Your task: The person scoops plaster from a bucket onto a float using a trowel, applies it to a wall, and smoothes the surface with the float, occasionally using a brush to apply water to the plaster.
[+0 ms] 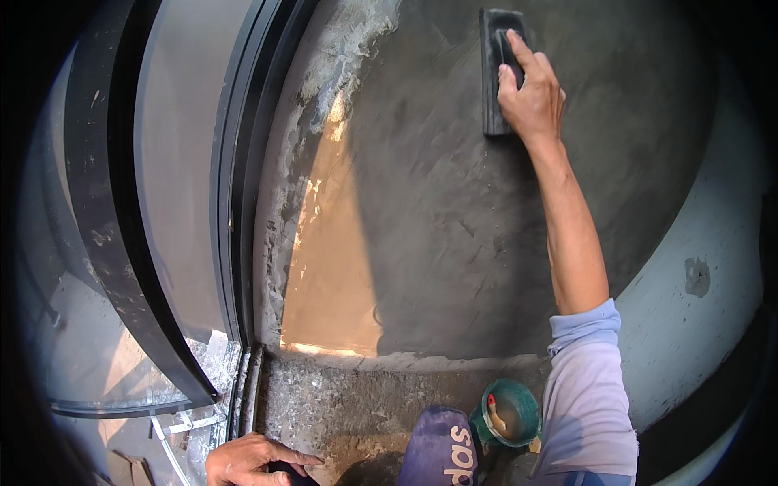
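My right hand (531, 101) is closed around the handle of a long black plastering float (493, 89), its index finger stretched along the back. The float lies with its face against the wet grey plaster (438, 211) of the wall, near its top. Low on the left, my left hand (255, 462) has its index finger and thumb stretched out and apart, beside a dark shape at the bottom edge that I cannot make out. Its other fingers are partly hidden.
A green bucket (485, 405) holds greyish water and a red-handled brush (496, 415). Beside it is my purple-clothed leg (429, 445). A dark-framed glass door (235, 202) borders the plaster on the left; a pale wall (689, 340) adjoins it on the right. Rough concrete floor (324, 397) lies below.
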### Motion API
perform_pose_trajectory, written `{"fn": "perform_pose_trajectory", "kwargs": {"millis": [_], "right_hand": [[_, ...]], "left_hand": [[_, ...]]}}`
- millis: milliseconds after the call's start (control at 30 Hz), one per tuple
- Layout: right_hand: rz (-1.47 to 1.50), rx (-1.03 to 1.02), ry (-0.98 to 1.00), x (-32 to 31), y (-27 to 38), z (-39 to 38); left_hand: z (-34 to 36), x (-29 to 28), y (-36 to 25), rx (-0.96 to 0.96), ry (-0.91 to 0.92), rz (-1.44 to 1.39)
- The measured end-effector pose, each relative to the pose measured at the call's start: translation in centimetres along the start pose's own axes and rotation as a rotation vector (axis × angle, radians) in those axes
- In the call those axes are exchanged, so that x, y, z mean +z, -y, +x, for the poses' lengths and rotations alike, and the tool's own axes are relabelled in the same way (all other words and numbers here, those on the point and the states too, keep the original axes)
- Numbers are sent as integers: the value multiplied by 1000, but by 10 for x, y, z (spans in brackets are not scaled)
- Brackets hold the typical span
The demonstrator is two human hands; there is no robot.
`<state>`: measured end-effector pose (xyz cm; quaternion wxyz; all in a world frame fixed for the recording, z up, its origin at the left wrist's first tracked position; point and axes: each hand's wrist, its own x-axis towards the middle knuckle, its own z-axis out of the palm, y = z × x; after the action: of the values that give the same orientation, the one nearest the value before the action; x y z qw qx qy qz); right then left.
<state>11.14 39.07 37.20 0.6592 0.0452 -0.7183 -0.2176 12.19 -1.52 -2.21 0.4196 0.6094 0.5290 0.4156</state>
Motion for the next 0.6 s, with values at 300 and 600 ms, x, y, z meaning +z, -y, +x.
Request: {"fn": "perform_pose_trajectory", "kwargs": {"millis": [300, 600], "right_hand": [[62, -411, 530, -4, 108, -113], [114, -346, 21, 80, 40, -65]], "left_hand": [[2, 7, 10, -6, -22, 27], [6, 7, 22, 124, -120, 102]]}}
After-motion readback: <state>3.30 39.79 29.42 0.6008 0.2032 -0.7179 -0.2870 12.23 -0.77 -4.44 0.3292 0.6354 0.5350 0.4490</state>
